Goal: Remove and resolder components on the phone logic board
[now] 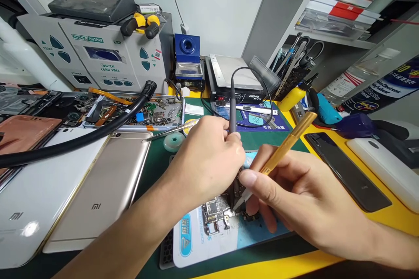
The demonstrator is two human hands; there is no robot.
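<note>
My left hand [212, 157] is closed around the dark handle of a soldering iron [232, 111], held nearly upright. Its cable loops up and over from the top, and its lower end comes out below my hand over a phone circuit board [218, 211]. In my right hand [310, 196] a gold-handled craft knife [290, 144] is pinched between thumb and fingers, tilted. The blade points down at the board, close to the iron's tip; exact contact I cannot make out. My hands hide the board's upper part. Beneath it lies a blue and white mat [196, 248].
A hot air station [111, 59] stands back left, its black hose [81, 144] crossing above phone backs [101, 183]. Tweezers [173, 130] lie beside my left hand. Behind are a soldering station [188, 72] and a heating plate [229, 69]. A dark phone [347, 170] lies right.
</note>
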